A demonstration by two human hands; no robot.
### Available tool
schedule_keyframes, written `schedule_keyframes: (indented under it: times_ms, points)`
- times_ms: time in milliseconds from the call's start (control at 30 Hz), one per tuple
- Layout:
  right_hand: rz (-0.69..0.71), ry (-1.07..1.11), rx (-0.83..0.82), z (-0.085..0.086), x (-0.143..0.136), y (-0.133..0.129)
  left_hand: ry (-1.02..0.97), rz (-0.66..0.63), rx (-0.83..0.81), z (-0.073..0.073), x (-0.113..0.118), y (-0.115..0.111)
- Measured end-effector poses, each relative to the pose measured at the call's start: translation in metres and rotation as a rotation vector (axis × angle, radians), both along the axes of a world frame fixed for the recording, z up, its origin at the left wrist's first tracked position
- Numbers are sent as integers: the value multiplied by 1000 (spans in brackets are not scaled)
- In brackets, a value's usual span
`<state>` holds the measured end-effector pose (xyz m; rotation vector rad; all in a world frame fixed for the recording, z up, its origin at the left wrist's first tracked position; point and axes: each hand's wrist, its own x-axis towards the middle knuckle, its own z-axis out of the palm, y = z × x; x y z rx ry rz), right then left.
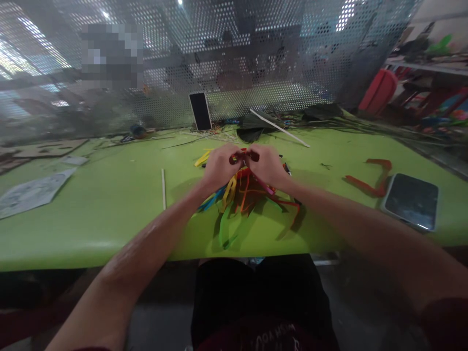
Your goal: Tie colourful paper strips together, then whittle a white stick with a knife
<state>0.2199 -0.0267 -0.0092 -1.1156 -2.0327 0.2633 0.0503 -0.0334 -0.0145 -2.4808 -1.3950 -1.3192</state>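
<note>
Both hands meet above a bundle of coloured strips (pixel 246 187) near the middle of the green table. My left hand (pixel 224 165) is closed, its thumb and index finger pinched at the bundle's top. My right hand (pixel 266 165) is closed in the same way, with its fingertips against those of the left. Red material shows between and just below the fingertips. Yellow, blue, green, orange and pink strips spread out beneath the hands towards the table's front edge. The exact part gripped is hidden by the fingers.
On the green table (pixel 109 209), a phone (pixel 411 201) and a bent red strip (pixel 382 180) lie right. Another phone (pixel 201 111) leans against the perforated metal screen (pixel 164 73). A white stick (pixel 163 189) and printed paper (pixel 34 192) lie left; dark leaf pieces (pixel 252 130) lie behind.
</note>
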Motion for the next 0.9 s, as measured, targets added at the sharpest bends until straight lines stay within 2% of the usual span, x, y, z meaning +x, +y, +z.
schedule_keyframes:
  times_ms: [267,433,500,667,900]
  points:
    - [13,-22,0,-7,-1,2,30,25,14,1,1,-1]
    - [97,10,-15,-7,-2,0,17,4,-6,0,0,0]
    - [77,-2,-9,-5,-3,-2,7,7,-16,0,0,1]
    - [-77,-57,10,1,-2,-4,2,37,-3,-2,0,3]
    - [-59,-54,14,2,-2,-2,13,11,3,-1,-1,3]
